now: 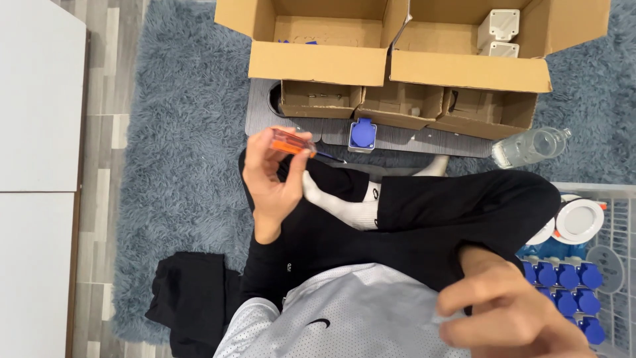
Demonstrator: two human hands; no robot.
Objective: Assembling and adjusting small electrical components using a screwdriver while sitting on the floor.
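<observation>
My left hand is raised over my crossed legs and grips an orange-handled screwdriver, its dark shaft pointing right toward my white sock. My right hand is close to the camera at the lower right, fingers curled loosely with nothing seen in them, beside a basket of blue-capped parts. A grey socket block with a blue lid stands on a grey ribbed mat just beyond the screwdriver.
Two open cardboard boxes sit ahead, the right one holding white blocks. A clear plastic bottle lies at the right. A white wire basket holds blue parts and round white lamps. Black cloth lies at lower left.
</observation>
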